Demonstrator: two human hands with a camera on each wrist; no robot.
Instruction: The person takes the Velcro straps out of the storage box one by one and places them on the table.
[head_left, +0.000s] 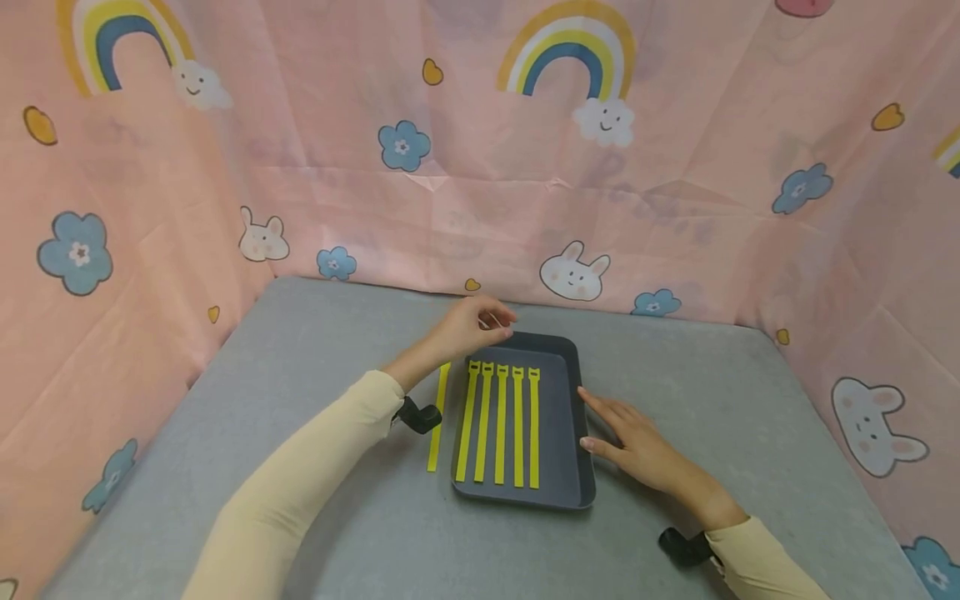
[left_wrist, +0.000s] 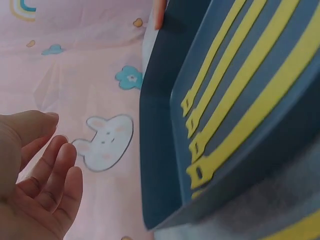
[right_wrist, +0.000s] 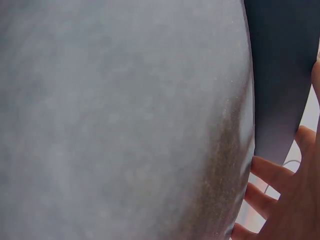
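Note:
A dark grey rectangular tray (head_left: 560,433) lies on the table with several yellow cable straps (head_left: 501,425) side by side inside it, slotted heads toward the far end. Another yellow strap (head_left: 435,433) lies on the table just left of the tray, partly behind my left wrist. My left hand (head_left: 468,323) hovers at the tray's far left corner, its fingers loosely bent; the left wrist view shows nothing between thumb and fingers. Along the tray's right side rests my right hand (head_left: 637,446), thumb and fingers stretched out, fingertips at the wall.
The grey table (head_left: 337,325) extends around the tray on all sides. Pink printed cloth (head_left: 480,208) hangs behind it and along both sides. Each wrist carries a black camera mount, such as the left one (head_left: 420,416).

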